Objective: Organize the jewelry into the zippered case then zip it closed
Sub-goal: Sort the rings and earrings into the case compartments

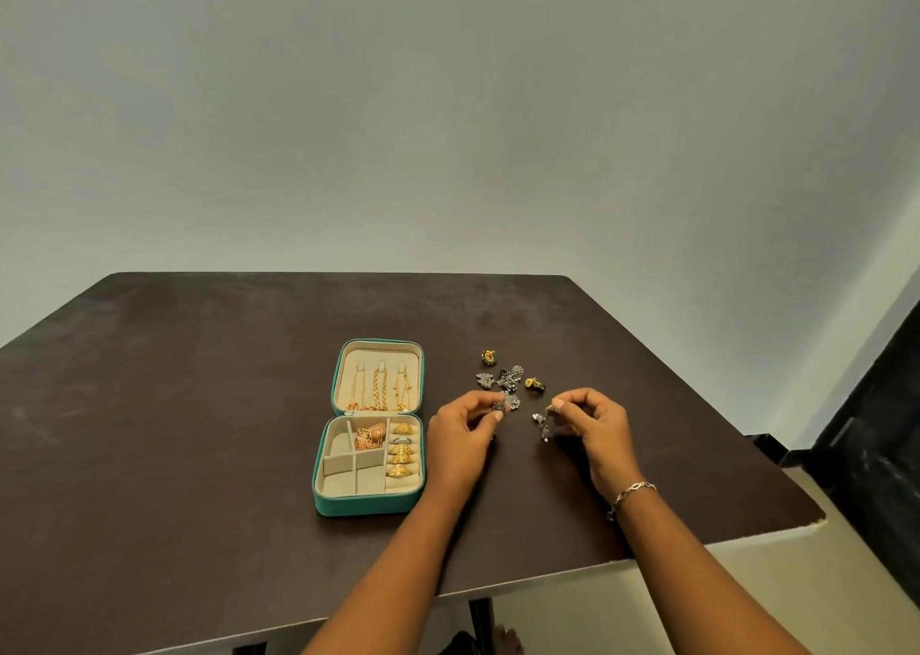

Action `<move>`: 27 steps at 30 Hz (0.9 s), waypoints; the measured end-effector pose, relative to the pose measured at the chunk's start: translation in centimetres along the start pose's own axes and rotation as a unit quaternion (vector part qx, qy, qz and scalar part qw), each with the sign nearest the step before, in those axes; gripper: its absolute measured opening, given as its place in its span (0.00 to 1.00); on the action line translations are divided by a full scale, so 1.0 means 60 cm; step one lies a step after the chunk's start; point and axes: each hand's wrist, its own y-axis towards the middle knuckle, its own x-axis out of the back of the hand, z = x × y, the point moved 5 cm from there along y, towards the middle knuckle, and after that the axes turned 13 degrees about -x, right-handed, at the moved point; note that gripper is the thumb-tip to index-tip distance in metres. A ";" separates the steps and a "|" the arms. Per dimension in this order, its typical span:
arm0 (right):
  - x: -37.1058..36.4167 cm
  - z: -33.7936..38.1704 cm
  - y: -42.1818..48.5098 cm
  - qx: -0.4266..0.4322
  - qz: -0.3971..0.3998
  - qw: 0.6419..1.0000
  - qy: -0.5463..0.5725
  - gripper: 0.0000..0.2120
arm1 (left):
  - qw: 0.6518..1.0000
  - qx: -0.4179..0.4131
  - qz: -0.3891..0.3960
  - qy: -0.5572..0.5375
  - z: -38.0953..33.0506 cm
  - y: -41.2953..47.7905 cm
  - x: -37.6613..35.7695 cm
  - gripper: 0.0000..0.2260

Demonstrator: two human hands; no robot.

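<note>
- Head view: a teal zippered case (369, 504) lies open on a dark table (174, 430), gold chains in its lid, rings and gold earrings in its tray.
- Just right of it, loose silver earrings (503, 380) lie scattered.
- The left hand (460, 438) pinches one silver piece; the right hand (595, 428) pinches what looks like a dangling earring.
- These are probably light, snag-prone pieces; best gripped by the body.

Bare forearms, one bracelet

Both arms are sleeveless up to the frame's lower edge. The left hand (460, 435) wears nothing; just behind the right hand (595, 423), a thin silver link bracelet (634, 491) circles the wrist, a small charm hanging below it.
</note>
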 end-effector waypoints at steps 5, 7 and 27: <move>-0.015 0.006 -0.037 -0.003 0.043 0.999 -0.032 0.05 | 0.999 -0.002 0.023 -0.025 -0.010 -0.006 -0.002 0.05; -0.024 0.008 -0.047 -0.007 0.067 0.997 -0.042 0.05 | 0.999 -0.012 0.045 -0.012 -0.013 -0.008 -0.003 0.06; -0.058 0.051 -0.072 0.017 0.142 0.979 -0.145 0.06 | 0.999 -0.027 0.020 -0.006 -0.032 -0.022 0.012 0.11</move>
